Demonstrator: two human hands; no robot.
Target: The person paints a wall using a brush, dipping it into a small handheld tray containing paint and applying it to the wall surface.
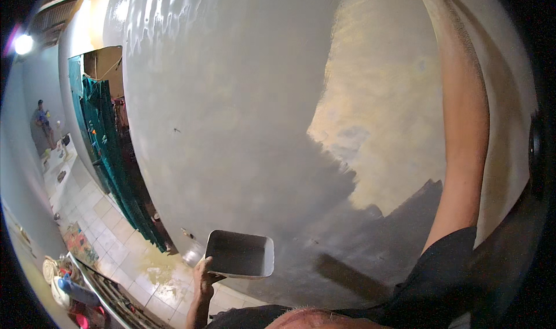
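Low and left of the middle, my left hand (pixel 203 272) grips the near-left edge of a rectangular pale tub (pixel 268 257). The tub's inside is dark grey, and it is held close to the wall. My right arm (pixel 465 120) stretches far up along the right side; its hand lies beyond the upper edge, so what it holds is hidden. In front of me the wall carries a grey coat (pixel 243 138), wet and shiny at the upper left. A cream-yellow patch (pixel 394 103) with ragged edges shows between the grey coat and my right arm.
A green curtain (pixel 110 132) hangs in a doorway at left. Pale floor tiles (pixel 119 230) run below it. Assorted household items (pixel 78 291) crowd the lower left corner. A person (pixel 44 122) is far back on the left, and a bright lamp (pixel 23 44) shines above.
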